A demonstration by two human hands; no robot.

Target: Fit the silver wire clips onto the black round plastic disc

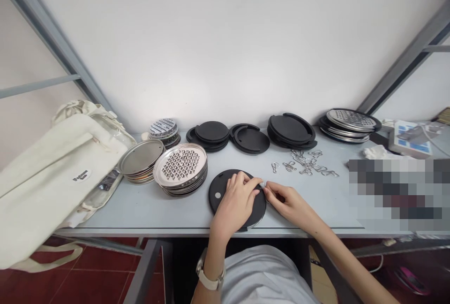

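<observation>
A round black disc (pixel 221 190) with a metal plate under it lies flat at the table's near edge. My left hand (pixel 236 203) rests on top of it, fingers curled toward the disc's right rim. There my right hand (pixel 285 201) pinches a small metal clip (pixel 263 184) against the rim, meeting the left fingertips. Loose metal wire clips (pixel 305 162) lie scattered just beyond my right hand.
Stacks of perforated metal discs (pixel 181 165) and plain metal plates (pixel 139 158) sit left of centre. Black disc stacks (pixel 211 134) (pixel 291 130) line the wall, with more metal discs (pixel 349 123) at right. A cream cloth bag (pixel 59 168) fills the left end.
</observation>
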